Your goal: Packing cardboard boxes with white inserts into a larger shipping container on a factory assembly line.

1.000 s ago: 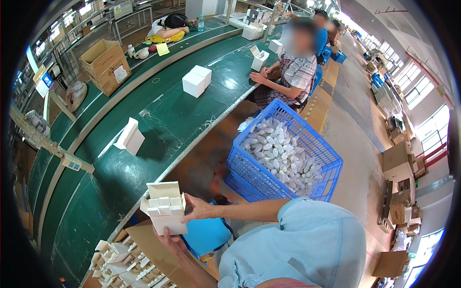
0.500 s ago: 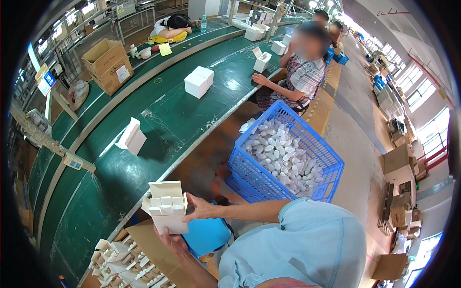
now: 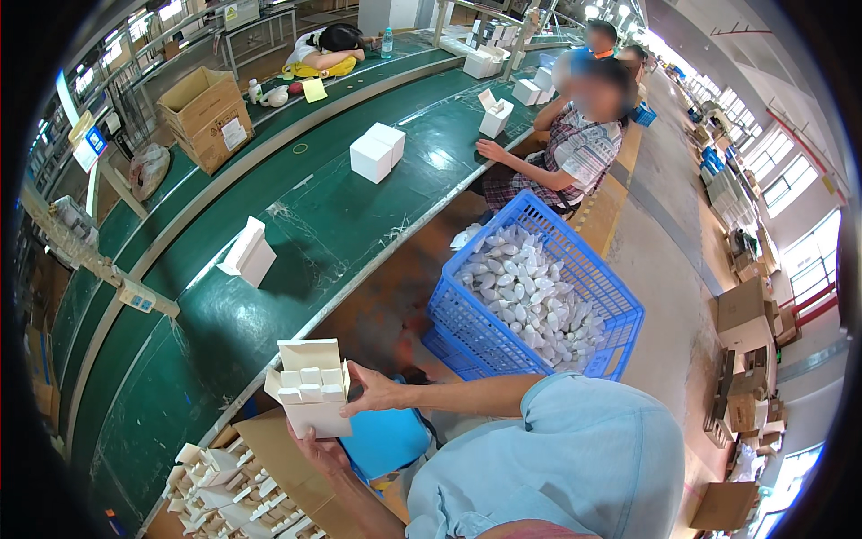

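Open white carton: held beside the green bench's near edge;
Left-hand grip: closed at its lower edge;
Right-hand grip: curled round its right side;
Spill risk: small white boxes inside might tumble if either grip slipped

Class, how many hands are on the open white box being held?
2: right hand at right of the box, left hand at its bottom; both are partly hidden.
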